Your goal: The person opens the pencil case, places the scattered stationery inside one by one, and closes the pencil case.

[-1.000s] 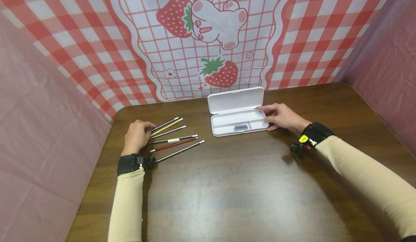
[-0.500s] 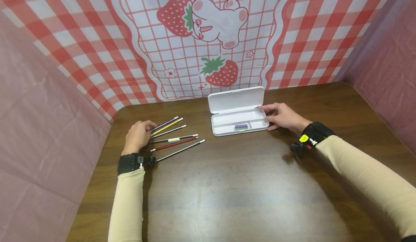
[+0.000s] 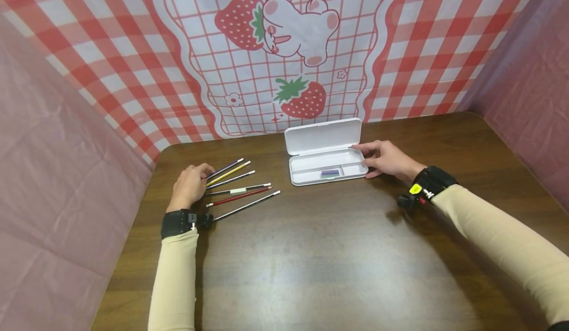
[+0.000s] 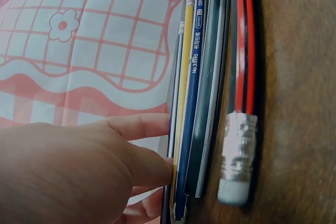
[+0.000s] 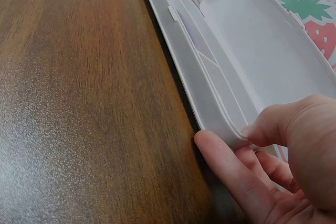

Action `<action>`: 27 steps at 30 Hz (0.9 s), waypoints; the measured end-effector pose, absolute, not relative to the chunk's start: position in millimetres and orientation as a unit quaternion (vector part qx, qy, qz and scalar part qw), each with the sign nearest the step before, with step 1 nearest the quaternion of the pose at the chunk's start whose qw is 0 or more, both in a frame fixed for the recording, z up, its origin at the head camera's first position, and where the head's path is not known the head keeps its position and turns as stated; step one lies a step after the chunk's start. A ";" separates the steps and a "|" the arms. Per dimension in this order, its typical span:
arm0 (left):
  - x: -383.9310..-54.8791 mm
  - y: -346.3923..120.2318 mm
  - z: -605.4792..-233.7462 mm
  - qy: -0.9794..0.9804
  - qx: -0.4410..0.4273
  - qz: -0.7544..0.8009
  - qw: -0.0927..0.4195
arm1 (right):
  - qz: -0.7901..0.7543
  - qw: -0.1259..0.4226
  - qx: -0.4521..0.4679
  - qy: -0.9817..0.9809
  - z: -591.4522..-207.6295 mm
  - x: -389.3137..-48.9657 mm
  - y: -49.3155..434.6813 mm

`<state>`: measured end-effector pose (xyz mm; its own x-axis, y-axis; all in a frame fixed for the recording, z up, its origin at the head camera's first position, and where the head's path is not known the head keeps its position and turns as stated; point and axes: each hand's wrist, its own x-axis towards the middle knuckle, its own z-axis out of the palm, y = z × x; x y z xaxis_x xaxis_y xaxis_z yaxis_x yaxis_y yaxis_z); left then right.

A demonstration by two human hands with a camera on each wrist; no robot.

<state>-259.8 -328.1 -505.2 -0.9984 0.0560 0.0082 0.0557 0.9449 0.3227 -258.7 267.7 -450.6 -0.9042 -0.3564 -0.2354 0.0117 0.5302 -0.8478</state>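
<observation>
On the left of the table my left hand (image 3: 188, 186) pinches the end of a dark blue pencil (image 3: 228, 166), the farthest of a loose fan. Beside it lie a yellow pencil (image 3: 231, 173), another blue pencil (image 4: 195, 72), a dark pencil crossed by a pale eraser (image 3: 238, 191), a red-and-black striped pencil (image 4: 245, 51) and a black one (image 3: 249, 205). My right hand (image 3: 391, 160) grips the right end of an open white pencil case (image 3: 306, 162), thumb on its rim and fingers outside the wall. A small purple-and-white item (image 3: 330, 173) lies in the case's front compartment.
The case's raised lid (image 3: 323, 137) stands close to the checkered strawberry cloth (image 3: 293, 34) at the back. Pink cloth (image 3: 58, 187) hangs on both sides of the brown wooden table (image 3: 311, 271).
Both hands stay almost where they were. The dark blue pencil's eraser end has shifted very slightly away from the yellow pencil. The case stays put.
</observation>
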 end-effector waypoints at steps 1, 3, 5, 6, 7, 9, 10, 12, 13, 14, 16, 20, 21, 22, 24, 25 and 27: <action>-259.5 -328.2 -505.1 0.986 0.028 0.164 0.001 | -0.475 0.194 -0.102 0.852 -450.4 -258.6 267.7; -258.8 -328.0 -504.8 0.986 0.029 0.163 0.001 | -0.475 0.194 -0.104 0.852 -450.2 -258.5 267.8; -258.3 -327.4 -504.2 0.986 0.031 0.163 0.000 | -0.476 0.195 -0.104 0.851 -450.0 -258.5 268.0; -258.0 -327.1 -504.0 0.986 0.031 0.163 -0.001 | -0.476 0.195 -0.104 0.852 -450.0 -258.5 268.0; -257.7 -326.8 -503.7 0.986 0.032 0.162 -0.002 | -0.475 0.194 -0.104 0.852 -450.1 -258.5 268.1; -257.3 -326.3 -503.0 0.986 0.033 0.161 -0.004 | -0.474 0.194 -0.105 0.852 -450.4 -258.7 268.0; -256.7 -325.9 -502.4 0.987 0.034 0.160 -0.004 | -0.474 0.193 -0.105 0.853 -450.5 -258.8 268.1; -255.2 -324.7 -500.7 0.987 0.035 0.158 -0.006 | -0.473 0.192 -0.106 0.853 -451.0 -259.1 268.2; -254.2 -323.9 -499.6 0.987 0.036 0.156 -0.008 | -0.473 0.192 -0.106 0.854 -451.2 -259.2 268.3; -253.2 -322.9 -498.3 0.987 0.037 0.155 -0.009 | -0.473 0.192 -0.106 0.854 -451.4 -259.3 268.4; -250.6 -320.2 -495.2 0.987 0.039 0.155 -0.012 | -0.473 0.192 -0.106 0.853 -451.7 -259.3 268.6; -246.4 -314.7 -488.9 0.986 0.037 0.161 -0.020 | -0.476 0.194 -0.104 0.851 -452.0 -259.2 268.6; -246.1 -314.0 -488.0 0.986 0.035 0.164 -0.020 | -0.477 0.194 -0.103 0.851 -452.0 -259.1 268.6; -245.6 -313.1 -486.6 0.985 0.034 0.167 -0.021 | -0.476 0.194 -0.103 0.851 -451.8 -258.9 268.8; -245.6 -311.9 -485.0 0.985 0.032 0.168 -0.020 | -0.477 0.194 -0.103 0.851 -451.5 -258.6 269.0; -245.5 -311.0 -483.6 0.985 0.032 0.169 -0.019 | -0.477 0.194 -0.103 0.851 -451.4 -258.4 269.0; -247.1 -311.6 -484.7 0.984 0.031 0.171 -0.023 | -0.476 0.194 -0.103 0.851 -451.1 -258.0 269.1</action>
<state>-247.1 -311.6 -484.7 -0.9971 0.0527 0.0550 0.0681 0.9395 0.3358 -258.0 269.1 -451.1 -0.9031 -0.3610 -0.2326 0.0091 0.5254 -0.8508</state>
